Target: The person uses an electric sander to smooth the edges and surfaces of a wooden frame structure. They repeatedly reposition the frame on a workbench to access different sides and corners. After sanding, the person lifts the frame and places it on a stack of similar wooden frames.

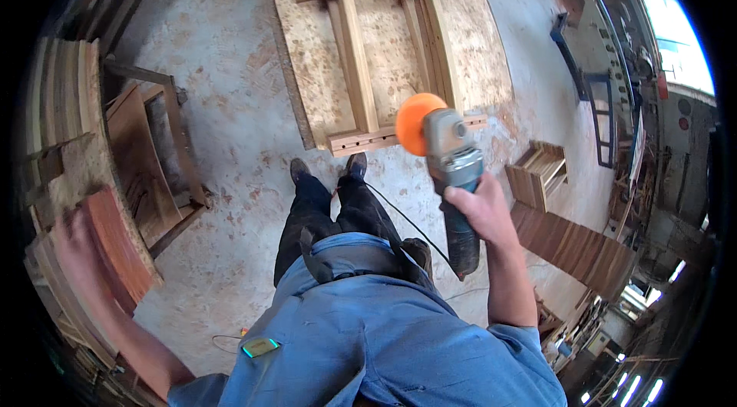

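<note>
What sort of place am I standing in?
Likely a woodworking shop: there's a wooden frame, a striped wood panel, and a power tool with an orange disc in your right hand.

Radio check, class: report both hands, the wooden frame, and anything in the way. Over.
Right hand gripping angle grinder; left hand blurred at reddish board, contact unclear. Wooden frame partly hidden by orange disc. Possible snag: black cord beside right leg.
</note>
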`<state>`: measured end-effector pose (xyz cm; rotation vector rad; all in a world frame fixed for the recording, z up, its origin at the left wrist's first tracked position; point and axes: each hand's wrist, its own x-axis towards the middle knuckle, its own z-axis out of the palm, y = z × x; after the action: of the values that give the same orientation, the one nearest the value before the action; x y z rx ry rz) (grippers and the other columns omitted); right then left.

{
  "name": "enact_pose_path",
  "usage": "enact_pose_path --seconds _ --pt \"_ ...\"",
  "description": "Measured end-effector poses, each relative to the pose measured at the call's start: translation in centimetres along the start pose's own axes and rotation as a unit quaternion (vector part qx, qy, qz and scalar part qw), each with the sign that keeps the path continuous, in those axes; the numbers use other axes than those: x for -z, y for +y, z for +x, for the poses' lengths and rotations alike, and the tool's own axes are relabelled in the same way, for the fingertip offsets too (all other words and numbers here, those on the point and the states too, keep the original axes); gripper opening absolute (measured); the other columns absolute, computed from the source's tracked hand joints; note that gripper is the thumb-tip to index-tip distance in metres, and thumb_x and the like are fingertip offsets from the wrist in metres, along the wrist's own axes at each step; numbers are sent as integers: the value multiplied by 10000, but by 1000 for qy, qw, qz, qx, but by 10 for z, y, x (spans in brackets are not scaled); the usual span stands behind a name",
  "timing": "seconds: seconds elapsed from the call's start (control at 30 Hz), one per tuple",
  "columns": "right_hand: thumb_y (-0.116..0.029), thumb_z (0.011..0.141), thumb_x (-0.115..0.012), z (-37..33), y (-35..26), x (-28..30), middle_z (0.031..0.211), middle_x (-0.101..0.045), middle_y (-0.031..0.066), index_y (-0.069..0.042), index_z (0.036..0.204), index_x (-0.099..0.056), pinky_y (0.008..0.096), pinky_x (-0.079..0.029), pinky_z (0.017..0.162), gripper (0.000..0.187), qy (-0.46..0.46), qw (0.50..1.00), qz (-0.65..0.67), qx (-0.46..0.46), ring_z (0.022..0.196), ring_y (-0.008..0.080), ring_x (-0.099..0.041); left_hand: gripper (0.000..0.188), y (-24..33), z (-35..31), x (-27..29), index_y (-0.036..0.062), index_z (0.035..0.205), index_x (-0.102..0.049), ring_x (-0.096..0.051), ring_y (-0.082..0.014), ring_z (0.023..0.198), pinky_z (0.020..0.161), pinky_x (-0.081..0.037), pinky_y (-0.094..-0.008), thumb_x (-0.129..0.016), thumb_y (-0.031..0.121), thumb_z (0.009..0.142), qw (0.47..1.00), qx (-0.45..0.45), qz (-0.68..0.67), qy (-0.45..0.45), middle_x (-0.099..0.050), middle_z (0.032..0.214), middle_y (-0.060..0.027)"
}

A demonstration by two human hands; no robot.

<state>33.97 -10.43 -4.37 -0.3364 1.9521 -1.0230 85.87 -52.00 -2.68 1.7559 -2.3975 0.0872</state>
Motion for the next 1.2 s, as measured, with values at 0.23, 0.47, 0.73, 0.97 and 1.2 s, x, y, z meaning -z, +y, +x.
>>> enact_pose_path --seconds 0.23,0.47,0.73,0.97,1.2 --pt "-273 728 -833 2 34 -35 953 -691 157 57 1117 -607 349 -520 820 558 -11 998 -57 -21 903 187 -654 424 231 -52 -112 32 1255 -582 -605 -362 1121 955 -480 -411 -673 129 852 932 -199 -222 -207 -623 1229 -189" --pt "-259 744 -837 4 27 -50 926 -668 113 53 1118 -600 327 -500 826 542 -37 992 -108 -52 893 142 -597 479 331 -98 -133 -12 1255 -559 -580 -392 1121 963 -464 -443 -702 133 822 855 -271 -330 -294 -618 1198 -213" --pt "-343 764 -751 11 61 38 909 -698 110 20 1096 -651 332 -512 798 502 113 988 -41 -101 850 171 -649 545 378 -110 -134 -11 1270 -545 -541 -386 1162 977 -451 -446 -741 110 776 844 -339 -326 -257 -567 1267 -200" --pt "-342 799 -711 18 73 93 834 -657 57 27 1035 -656 314 -496 690 441 187 976 56 -96 749 135 -601 508 398 -117 -144 10 1206 -583 -551 -374 1104 934 -469 -452 -767 102 742 860 -332 -299 -247 -582 1175 -178" --pt "-309 765 -777 22 46 74 927 -691 98 11 1087 -645 328 -494 843 473 71 996 -19 -52 901 156 -628 451 405 -117 -145 12 1132 -597 -555 -372 1061 901 -481 -444 -767 92 723 872 -333 -275 -229 -584 1099 -169"
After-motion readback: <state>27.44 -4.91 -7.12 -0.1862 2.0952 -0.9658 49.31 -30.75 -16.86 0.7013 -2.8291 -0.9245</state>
